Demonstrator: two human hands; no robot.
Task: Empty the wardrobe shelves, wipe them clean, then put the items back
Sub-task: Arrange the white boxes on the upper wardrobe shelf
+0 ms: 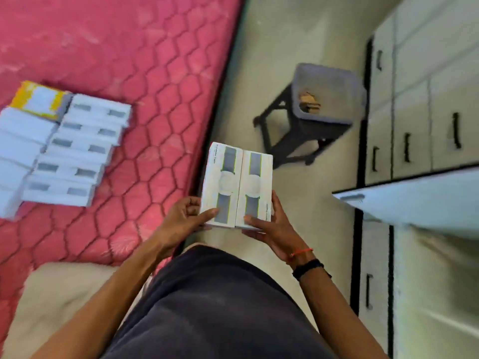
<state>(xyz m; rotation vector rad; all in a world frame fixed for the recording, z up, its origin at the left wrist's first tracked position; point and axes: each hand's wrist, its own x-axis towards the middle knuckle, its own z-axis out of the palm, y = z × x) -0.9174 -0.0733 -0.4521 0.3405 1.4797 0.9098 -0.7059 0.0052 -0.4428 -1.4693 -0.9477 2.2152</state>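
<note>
While between mattress edge (pixel 223 94) and wardrobe (pixel 414 112), boxes (pixel 237 185).

The bed (pixel 155 60) lies to the left, with rows of boxes (pixel 77 149) on it. The wardrobe (pixel 414 112) stands to the right, its door (pixel 414 200) swung outward. Between them a stool (pixel 321 104) stands on the floor (pixel 272 47), beyond two boxes (pixel 237 185) held side by side between the left hand (pixel 186 216) and the right hand (pixel 274 226).

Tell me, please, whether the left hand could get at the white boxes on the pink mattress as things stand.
Probably not yet: the left hand and right hand both hold the two white boxes. Nothing stands between it and the row of boxes on the mattress, so once freed it likely could.
</note>
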